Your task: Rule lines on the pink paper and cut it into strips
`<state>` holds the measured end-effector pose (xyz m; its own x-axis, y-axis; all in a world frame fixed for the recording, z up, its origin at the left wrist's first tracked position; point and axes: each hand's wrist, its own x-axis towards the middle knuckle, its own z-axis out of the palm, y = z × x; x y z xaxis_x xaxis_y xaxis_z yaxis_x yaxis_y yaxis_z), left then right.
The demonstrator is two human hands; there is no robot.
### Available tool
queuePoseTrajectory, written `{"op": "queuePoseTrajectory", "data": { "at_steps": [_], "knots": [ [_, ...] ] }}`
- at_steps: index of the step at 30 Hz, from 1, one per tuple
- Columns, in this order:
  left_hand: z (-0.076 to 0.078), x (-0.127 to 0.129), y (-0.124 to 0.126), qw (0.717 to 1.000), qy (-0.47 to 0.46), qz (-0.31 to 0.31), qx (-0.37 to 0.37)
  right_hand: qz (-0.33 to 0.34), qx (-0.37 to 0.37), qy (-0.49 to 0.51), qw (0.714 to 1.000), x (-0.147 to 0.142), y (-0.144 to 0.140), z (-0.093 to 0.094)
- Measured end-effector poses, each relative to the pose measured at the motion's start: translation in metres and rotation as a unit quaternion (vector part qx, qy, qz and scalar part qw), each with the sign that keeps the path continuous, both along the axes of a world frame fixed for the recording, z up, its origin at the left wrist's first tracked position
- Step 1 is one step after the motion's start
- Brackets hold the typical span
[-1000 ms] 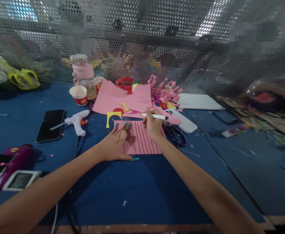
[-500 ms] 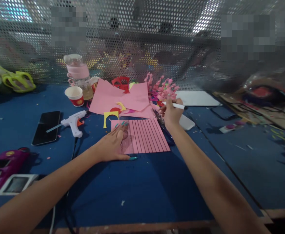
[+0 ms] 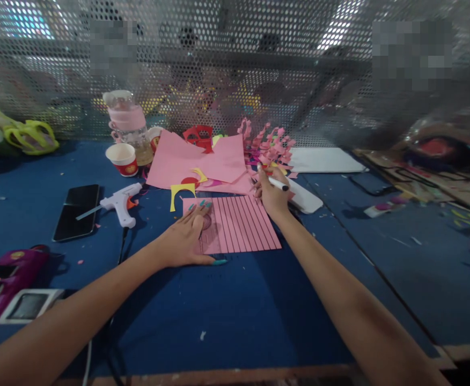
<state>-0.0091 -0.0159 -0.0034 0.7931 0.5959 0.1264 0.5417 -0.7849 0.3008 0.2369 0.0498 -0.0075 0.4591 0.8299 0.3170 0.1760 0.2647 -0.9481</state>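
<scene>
The left hand (image 3: 186, 238) lies flat on the pink lined paper (image 3: 235, 225), its fingers (image 3: 200, 209) spread apart and pressing the sheet onto the blue counter (image 3: 227, 311). The right hand (image 3: 273, 195) is at the paper's far right corner, fingers closed around a white pen (image 3: 277, 184). Just past those fingers are pink paper curls (image 3: 269, 145). A white glue gun (image 3: 120, 203) and a black phone (image 3: 76, 212) lie off to the left of the left fingers.

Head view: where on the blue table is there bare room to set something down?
Bare blue table lies between the lined pink sheet and the near edge, and right of the right hand. Crowded behind the sheet: pink papers, glue gun, cup.
</scene>
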Motion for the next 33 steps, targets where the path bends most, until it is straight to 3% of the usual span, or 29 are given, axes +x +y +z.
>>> {"op": "queuePoseTrajectory", "data": {
  "at_steps": [9,33],
  "knots": [
    [0.0044,0.0009,-0.0009,1.0,0.012,0.002,-0.025,0.018,0.009,0.023,1.0,-0.0031,0.0002,0.0015],
    [0.0066,0.003,0.0006,1.0,-0.012,-0.018,-0.006,0.042,0.015,0.013,0.999,-0.0076,-0.0015,0.0059]
  ]
}}
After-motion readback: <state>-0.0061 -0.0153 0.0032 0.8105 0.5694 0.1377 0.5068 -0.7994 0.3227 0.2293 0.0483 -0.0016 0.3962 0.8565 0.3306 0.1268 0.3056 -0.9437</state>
